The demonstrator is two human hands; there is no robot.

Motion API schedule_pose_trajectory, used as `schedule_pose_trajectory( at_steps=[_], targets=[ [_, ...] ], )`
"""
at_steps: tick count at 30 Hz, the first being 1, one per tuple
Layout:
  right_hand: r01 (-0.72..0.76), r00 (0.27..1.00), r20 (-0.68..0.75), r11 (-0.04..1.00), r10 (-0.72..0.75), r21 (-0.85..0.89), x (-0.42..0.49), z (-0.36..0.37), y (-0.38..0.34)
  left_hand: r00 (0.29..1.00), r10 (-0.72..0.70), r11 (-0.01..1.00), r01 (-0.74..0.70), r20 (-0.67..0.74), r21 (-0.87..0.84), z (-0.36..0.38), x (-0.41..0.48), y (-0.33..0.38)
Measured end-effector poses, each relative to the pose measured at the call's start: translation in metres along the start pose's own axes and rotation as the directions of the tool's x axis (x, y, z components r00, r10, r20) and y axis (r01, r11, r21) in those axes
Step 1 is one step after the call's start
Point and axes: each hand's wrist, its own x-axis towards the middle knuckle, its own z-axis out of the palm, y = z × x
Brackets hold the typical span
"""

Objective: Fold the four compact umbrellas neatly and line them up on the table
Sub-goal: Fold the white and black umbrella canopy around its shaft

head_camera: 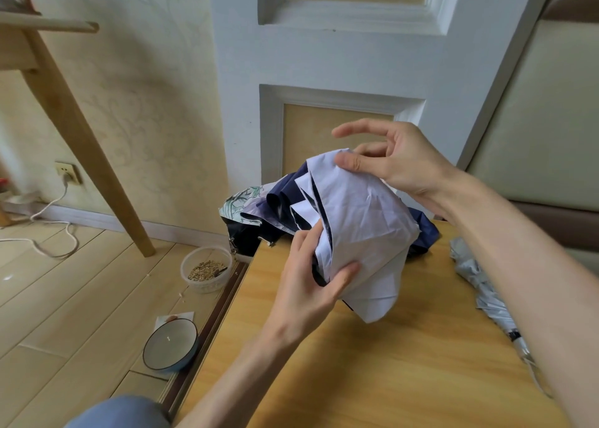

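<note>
the left hand (pixel 311 275) is gripping the pale lilac umbrella (pixel 359 233) low down above the table (pixel 372 372), while the right hand (pixel 385 161) is pinching its top panel. i'd be smoothing each pleat one way before wrapping, keeping the bundle tight.

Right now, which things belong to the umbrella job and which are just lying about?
Job: white umbrella, gripped by left hand and right hand; floral umbrella; silver umbrella; table.
Lying about: seed tub, bowl, cable on the floor.

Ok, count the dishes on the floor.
2: a clear tub of seeds by the table's far corner, and a blue-rimmed bowl nearer, beside its left edge. More may hide behind the table.
</note>
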Motion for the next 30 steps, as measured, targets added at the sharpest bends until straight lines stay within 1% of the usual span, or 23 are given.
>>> schedule_pose_trajectory(
  at_steps=[1,4,7,11,14,19,22,27,30],
  targets=[
    [0.007,1.0,0.003,0.999,-0.006,-0.045,0.0,-0.002,-0.002,1.0,-0.003,1.0,0.004,-0.014,0.006,0.0,0.0,0.0],
    [0.022,0.997,-0.066,0.981,-0.036,-0.194,0.002,-0.005,-0.006,0.999,-0.027,0.999,0.028,-0.042,0.019,0.002,0.0,-0.002],
    [-0.039,0.998,-0.054,0.959,0.025,-0.28,0.006,-0.005,-0.007,0.998,-0.041,0.999,0.042,-0.039,0.024,0.004,-0.002,-0.002],
    [-0.136,0.989,-0.093,0.948,0.114,-0.289,0.01,-0.008,-0.011,0.999,-0.02,0.999,0.021,-0.032,0.048,0.004,-0.005,0.0],
    [-0.209,0.978,-0.081,0.918,0.193,-0.337,0.008,-0.01,-0.014,0.999,-0.019,0.998,0.021,-0.031,0.053,0.003,-0.005,0.0],
    [-0.215,0.976,-0.038,0.92,0.215,-0.328,0.008,-0.015,-0.022,0.999,-0.029,0.997,0.031,-0.029,0.077,0.004,-0.004,0.0],
    [-0.245,0.967,-0.016,0.905,0.255,-0.347,0.011,-0.014,-0.026,0.999,-0.029,0.995,0.031,-0.022,0.095,0.004,-0.004,0.001],
    [-0.317,0.948,-0.123,0.873,0.292,-0.371,0.016,-0.013,-0.023,0.999,-0.033,0.994,0.036,-0.022,0.1,0.004,-0.005,0.001],
    [-0.323,0.946,-0.1,0.871,0.308,-0.369,0.015,-0.013,-0.02,0.999,-0.04,0.993,0.043,-0.028,0.107,0.005,-0.004,0.0]
  ],
)
